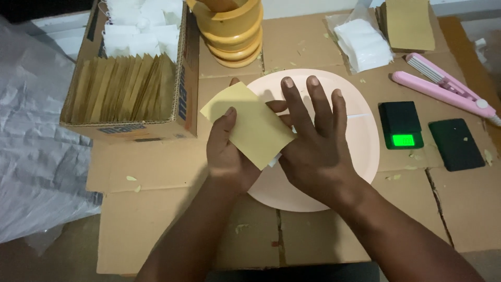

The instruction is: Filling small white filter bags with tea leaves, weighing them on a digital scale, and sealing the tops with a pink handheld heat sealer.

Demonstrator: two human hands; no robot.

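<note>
Above the pale pink plate (365, 151), a small yellow-tan paper envelope (249, 125) is held tilted, one corner pointing toward the cardboard box (182, 112). It is gripped by the left hand (227, 151) — thumb pressed on its upper face, fingers hidden beneath, closed on the paper. The right hand (313, 141) is laid against the envelope's right edge, fingers spread flat and extended, nothing clasped in it; a bit of white material is seen just below the envelope, between the two hands. Beyond the plate, stacked yellow bowls (235, 36) are set at the far side. Upright tan envelopes and white sachets are packed in the box at left. To the right — a small black scale (401, 124) with a lit green display, a dark green lid (456, 143), a pink heat sealer (443, 89) and loose white sachets (362, 44) are laid on the cardboard-covered table (156, 209).
</note>
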